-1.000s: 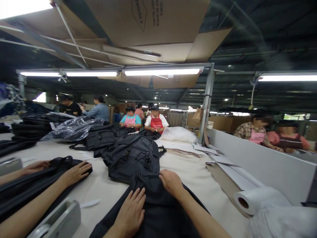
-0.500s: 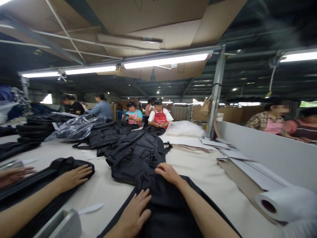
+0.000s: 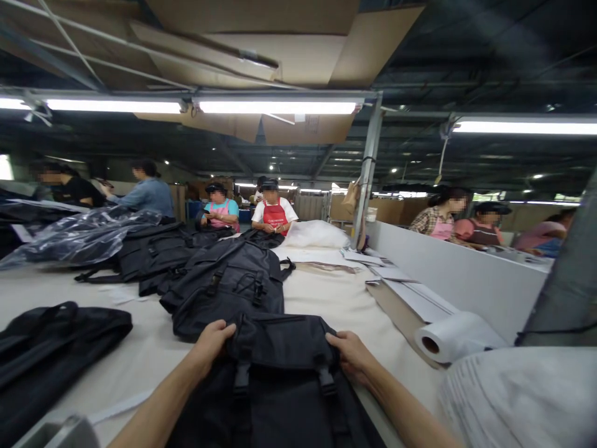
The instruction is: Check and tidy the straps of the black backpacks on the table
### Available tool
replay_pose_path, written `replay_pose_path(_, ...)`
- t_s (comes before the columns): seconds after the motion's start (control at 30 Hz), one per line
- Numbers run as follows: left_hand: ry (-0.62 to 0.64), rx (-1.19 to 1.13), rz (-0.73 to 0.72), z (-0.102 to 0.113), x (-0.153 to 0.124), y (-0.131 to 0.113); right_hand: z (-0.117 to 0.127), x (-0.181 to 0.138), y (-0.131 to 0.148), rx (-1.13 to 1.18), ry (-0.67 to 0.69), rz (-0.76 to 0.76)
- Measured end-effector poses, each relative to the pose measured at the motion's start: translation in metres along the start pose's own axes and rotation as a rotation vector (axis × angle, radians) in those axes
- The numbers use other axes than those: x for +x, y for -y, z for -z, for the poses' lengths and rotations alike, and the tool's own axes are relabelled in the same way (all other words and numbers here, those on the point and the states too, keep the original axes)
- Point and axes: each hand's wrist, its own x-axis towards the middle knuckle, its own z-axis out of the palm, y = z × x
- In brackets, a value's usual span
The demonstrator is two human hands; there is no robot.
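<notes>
A black backpack [image 3: 284, 398] lies in front of me on the pale table, its top flap [image 3: 282, 339] folded over and two buckled straps running down it. My left hand [image 3: 215, 341] pinches the flap's left edge between thumb and fingers. At the opposite edge, my right hand [image 3: 351, 356] grips the flap in the same way. Just beyond lies another black backpack [image 3: 233, 280] with buckles and cord lacing on its front. To the left rests a further black bag [image 3: 51, 348] with a carry loop.
Clear plastic wrap [image 3: 88, 233] and more black bags lie at the back left. Cardboard sheets [image 3: 415, 298] and a white roll [image 3: 454, 336] line the right side, near a large white sack [image 3: 522, 398]. A grey dispenser [image 3: 65, 432] sits lower left. Several people work beyond the table.
My hands have gone from resting open on the black backpack to gripping its flap at both sides. Buckles now show on its front. Another person's hands at left are out of view.
</notes>
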Motion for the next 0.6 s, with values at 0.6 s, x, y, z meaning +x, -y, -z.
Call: replay_pose_path(0.6,0.260,0.816,-0.518,-0.021,-0.035,0.001,-0.050,-0.031,0.046,-1.243,0.097,0.631)
